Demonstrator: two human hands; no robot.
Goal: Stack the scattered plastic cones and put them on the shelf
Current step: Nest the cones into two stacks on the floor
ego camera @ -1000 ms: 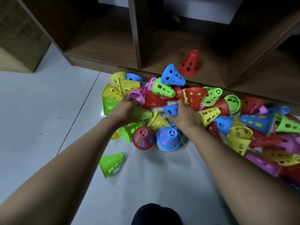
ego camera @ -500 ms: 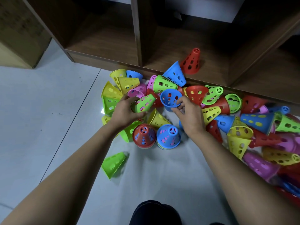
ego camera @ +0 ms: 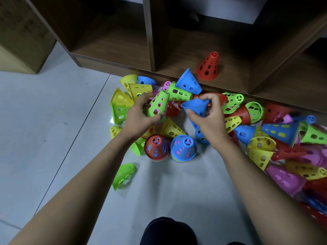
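Here, the left hand has its fingers curled round a lime-green perforated plastic cone, held tilted with its narrow end up, above the heap. The right hand grips a blue perforated plastic cone between thumb and bent fingers. The two held cones are close but apart.

The heap of scattered coloured plastic cones lies against the front lip of the dark wooden shelf and runs off to the right edge of view. Just nearer the person, a red-topped stack of cones and a blue-topped stack of cones stand upright side by side. A lone green cone lies on its side, apart from the heap.

One red plastic cone stands upright in the shelf's middle compartment, near its front edge. Pale tiled floor spreads to the left of the heap and between the forearms.
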